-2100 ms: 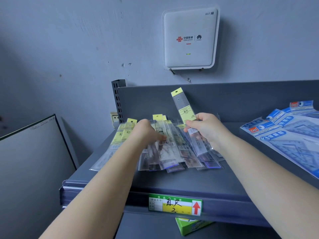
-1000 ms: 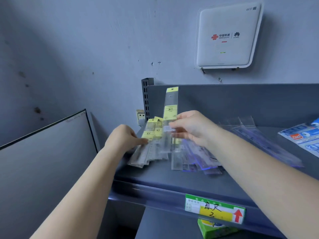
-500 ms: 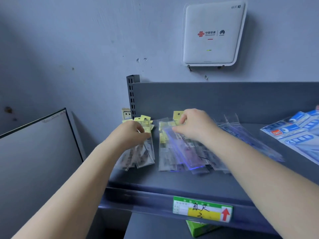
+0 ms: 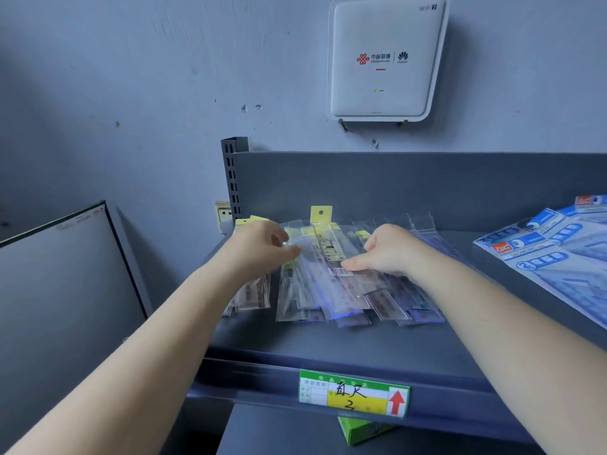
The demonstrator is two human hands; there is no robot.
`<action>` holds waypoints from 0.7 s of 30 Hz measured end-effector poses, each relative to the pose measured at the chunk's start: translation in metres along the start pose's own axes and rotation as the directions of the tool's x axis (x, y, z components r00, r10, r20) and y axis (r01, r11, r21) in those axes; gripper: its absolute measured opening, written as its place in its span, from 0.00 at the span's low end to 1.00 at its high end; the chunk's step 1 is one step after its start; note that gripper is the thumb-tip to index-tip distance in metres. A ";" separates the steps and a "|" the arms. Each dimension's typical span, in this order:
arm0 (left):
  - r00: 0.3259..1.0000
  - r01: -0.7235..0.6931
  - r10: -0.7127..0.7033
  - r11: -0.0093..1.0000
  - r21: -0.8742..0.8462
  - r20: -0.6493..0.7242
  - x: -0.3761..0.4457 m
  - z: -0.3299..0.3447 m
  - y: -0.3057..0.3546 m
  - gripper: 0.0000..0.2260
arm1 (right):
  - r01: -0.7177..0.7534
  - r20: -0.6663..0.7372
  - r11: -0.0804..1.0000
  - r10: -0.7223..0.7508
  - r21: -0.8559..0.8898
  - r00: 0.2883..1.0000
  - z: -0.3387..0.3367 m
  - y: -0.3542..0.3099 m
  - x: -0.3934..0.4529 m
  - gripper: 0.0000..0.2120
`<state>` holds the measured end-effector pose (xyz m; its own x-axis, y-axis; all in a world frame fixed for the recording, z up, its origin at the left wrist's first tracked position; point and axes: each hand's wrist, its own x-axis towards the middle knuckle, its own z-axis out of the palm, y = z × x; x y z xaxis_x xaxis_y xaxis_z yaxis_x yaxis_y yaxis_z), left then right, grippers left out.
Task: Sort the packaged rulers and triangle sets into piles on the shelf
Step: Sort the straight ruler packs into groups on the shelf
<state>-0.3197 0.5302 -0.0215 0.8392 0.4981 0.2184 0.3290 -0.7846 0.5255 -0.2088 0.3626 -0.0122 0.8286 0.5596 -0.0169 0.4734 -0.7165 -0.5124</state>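
We have both hands down on the loose heap of packaged rulers [image 4: 341, 284] in the middle of the shelf [image 4: 328, 349]. Our right hand [image 4: 391, 251] lies on top of it with fingers fairly straight, the fingertips [image 4: 349, 265] pressing a clear sleeve by its barcode sticker; it clasps nothing that we can see. Our left hand [image 4: 262, 247] has its fingers curled at the heap's left edge, seemingly pinching a sleeve, though we cannot tell for sure. Just left of that grip sits a small stack of yellow-headed rulers [image 4: 251, 293], partly under the wrist. Well to the right of our right hand lie the blue triangle sets [image 4: 551, 254], already apart. We judge we are mid-sort, separating ruler types; next we need to lift one sleeve cleanly without dragging its slippery neighbours along.
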 end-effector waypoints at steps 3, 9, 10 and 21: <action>0.998 0.045 -0.051 0.989 0.140 0.039 -0.001 0.011 0.013 0.22 | 0.013 0.002 0.991 -0.013 0.137 1.000 -0.002 0.006 0.003 0.22; 0.992 0.102 -0.123 0.931 0.350 0.037 -0.001 0.018 0.021 0.30 | 0.082 -0.184 0.923 -0.013 0.375 0.983 -0.021 0.019 0.001 0.14; 0.990 0.105 -0.129 0.940 0.324 0.054 0.000 0.017 0.019 0.30 | 0.080 -0.208 0.892 0.016 0.445 0.978 -0.028 0.022 0.000 0.12; 0.968 0.211 -0.233 0.957 0.198 0.097 0.004 0.009 0.015 0.24 | -0.209 -0.113 0.955 0.236 0.208 0.965 -0.072 0.093 -0.005 0.05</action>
<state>-0.3073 0.5170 -0.0203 0.7772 0.6291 0.0087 0.5777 -0.7191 0.3861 -0.1472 0.2633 0.0022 0.9452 0.3241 -0.0406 0.2165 -0.7149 -0.6649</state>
